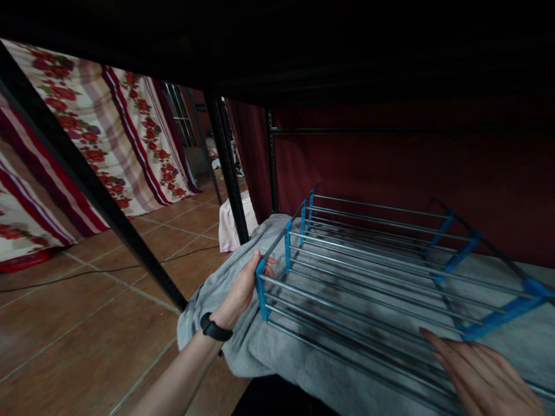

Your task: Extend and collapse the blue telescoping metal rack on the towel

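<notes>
A shoe rack of thin grey metal rods (359,254) with blue plastic joints stretches across a grey blanket (299,361). My left hand (251,277), with a black band on its wrist, is closed around the rack's near-left end, beside a blue joint (261,289). At the lower right, my right hand (485,370) has its fingers stretched out over the front rods. Whether those fingertips touch the rods I cannot tell. The rack's far-right end shows blue joints (489,318) too, slightly blurred.
Black metal posts (225,162) and a dark low top frame the space. A dark red wall (390,167) closes the back. Left are floral curtains (91,133), a tiled floor (99,289) with a thin black cable (173,260), and a pale cloth (232,222) behind a post.
</notes>
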Motion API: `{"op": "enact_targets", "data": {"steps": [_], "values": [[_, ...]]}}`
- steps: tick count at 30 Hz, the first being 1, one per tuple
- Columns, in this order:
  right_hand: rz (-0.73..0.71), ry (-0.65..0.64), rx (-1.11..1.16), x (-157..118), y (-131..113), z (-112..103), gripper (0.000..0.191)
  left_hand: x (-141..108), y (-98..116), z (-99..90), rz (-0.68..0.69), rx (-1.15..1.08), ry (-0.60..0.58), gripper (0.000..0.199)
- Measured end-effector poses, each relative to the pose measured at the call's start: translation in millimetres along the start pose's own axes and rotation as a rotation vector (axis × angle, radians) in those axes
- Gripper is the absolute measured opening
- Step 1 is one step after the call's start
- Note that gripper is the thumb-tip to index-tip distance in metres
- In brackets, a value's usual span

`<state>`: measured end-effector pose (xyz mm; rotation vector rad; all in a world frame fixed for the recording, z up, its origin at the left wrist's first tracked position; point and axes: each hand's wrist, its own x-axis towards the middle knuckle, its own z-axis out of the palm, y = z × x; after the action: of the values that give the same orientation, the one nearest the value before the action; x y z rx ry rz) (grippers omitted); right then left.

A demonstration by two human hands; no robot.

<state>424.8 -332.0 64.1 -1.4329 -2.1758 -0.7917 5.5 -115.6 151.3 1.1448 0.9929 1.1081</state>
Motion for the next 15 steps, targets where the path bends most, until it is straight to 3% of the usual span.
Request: {"op": "enact_targets", "data": {"steps": [15], "values": [[0.01,-0.093,-0.026,11.6,-4.3,-2.2,0.05,0.2,3.5,-2.6,-0.018,0.024,0.015,0.058]]}}
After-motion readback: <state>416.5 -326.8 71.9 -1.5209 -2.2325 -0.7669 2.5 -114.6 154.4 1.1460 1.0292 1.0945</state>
